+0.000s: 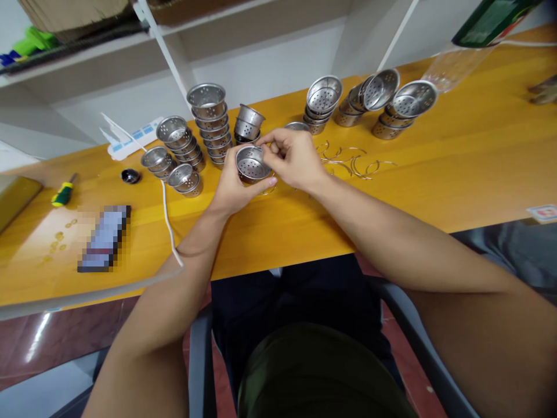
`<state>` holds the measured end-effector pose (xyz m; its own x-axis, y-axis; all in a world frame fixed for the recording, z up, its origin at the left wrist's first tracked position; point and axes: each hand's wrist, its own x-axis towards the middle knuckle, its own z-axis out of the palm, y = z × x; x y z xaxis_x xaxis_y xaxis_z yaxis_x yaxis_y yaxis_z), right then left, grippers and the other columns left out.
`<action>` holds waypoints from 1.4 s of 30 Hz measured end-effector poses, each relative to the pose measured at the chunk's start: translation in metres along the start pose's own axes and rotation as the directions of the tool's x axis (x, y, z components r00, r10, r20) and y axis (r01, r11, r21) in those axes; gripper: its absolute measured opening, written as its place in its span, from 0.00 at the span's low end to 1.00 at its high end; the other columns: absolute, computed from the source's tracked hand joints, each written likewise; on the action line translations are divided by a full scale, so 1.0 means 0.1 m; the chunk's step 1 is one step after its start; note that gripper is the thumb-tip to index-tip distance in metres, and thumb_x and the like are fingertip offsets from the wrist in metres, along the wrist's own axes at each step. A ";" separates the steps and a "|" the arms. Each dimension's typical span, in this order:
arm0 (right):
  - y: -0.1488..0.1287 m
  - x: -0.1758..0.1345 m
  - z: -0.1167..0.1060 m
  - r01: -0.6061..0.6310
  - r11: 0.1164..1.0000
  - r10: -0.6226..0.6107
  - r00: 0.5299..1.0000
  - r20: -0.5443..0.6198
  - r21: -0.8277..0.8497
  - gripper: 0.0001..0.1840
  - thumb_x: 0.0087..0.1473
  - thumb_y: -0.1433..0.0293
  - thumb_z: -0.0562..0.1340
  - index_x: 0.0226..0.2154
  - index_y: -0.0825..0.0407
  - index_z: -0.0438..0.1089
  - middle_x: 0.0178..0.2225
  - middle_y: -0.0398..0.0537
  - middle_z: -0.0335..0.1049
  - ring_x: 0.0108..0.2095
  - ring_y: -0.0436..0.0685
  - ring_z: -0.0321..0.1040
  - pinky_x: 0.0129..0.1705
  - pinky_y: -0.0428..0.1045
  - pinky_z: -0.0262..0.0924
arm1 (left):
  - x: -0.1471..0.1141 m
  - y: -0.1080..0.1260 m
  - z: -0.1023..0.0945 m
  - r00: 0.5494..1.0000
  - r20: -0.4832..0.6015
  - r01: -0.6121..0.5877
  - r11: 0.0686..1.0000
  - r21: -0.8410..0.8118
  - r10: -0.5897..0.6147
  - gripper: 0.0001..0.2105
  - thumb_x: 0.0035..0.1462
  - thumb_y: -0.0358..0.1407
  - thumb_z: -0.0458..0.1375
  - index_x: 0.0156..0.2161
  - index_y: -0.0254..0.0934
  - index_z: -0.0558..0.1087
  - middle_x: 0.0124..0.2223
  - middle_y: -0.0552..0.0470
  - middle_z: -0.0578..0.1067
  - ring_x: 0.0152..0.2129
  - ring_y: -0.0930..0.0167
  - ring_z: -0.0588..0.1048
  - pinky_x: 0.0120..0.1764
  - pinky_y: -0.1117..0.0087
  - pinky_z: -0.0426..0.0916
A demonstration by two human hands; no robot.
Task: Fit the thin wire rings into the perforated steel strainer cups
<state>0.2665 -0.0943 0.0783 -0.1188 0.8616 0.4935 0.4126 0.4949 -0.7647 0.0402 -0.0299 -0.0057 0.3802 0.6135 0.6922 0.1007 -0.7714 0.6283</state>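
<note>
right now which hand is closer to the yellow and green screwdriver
The left hand. It holds a perforated metal cup, to the right of the screwdriver; the right hand, at that cup's rim, is farther off to the right.

From far away, I am seeing a phone [104, 239] lying near a green-and-yellow screwdriver [63, 196], while a white cable [167, 217] is curving at the phone's right.

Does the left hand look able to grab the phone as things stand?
Probably not right away: the left hand is holding a cup, and the white cable runs between that hand and the phone.
</note>
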 end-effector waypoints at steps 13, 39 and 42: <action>0.03 0.10 -0.37 -0.087 0.887 -0.120 0.905 0.407 0.454 0.38 0.55 0.36 0.92 0.44 0.46 0.82 0.30 0.42 0.78 0.27 0.54 0.70 0.31 0.52 0.71 | -0.01 0.03 -0.07 0.995 0.061 0.087 0.994 -0.067 -0.083 0.45 0.66 0.75 0.79 0.70 0.45 0.77 0.63 0.43 0.88 0.57 0.56 0.92 0.69 0.47 0.88; 0.12 0.11 -0.20 -0.008 0.904 -0.160 0.920 0.357 0.427 0.38 0.58 0.34 0.90 0.41 0.46 0.80 0.33 0.44 0.76 0.35 0.57 0.69 0.37 0.53 0.69 | -0.02 0.02 -0.10 0.996 0.065 0.061 0.996 0.070 -0.066 0.44 0.68 0.67 0.82 0.73 0.43 0.72 0.66 0.43 0.86 0.61 0.57 0.90 0.71 0.52 0.86; 0.17 0.11 -0.18 0.018 0.909 -0.172 0.926 0.336 0.416 0.39 0.59 0.33 0.89 0.44 0.46 0.82 0.34 0.44 0.75 0.37 0.58 0.70 0.39 0.54 0.72 | -0.02 0.03 -0.10 0.996 0.062 0.064 0.996 0.067 -0.068 0.44 0.69 0.66 0.81 0.74 0.43 0.72 0.67 0.42 0.86 0.63 0.56 0.90 0.72 0.52 0.86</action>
<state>0.2889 -0.0787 0.0779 -0.4843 0.7504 0.4498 -0.0030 0.5127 -0.8586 0.0300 -0.0317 -0.0020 0.4285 0.6527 0.6248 0.1858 -0.7404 0.6459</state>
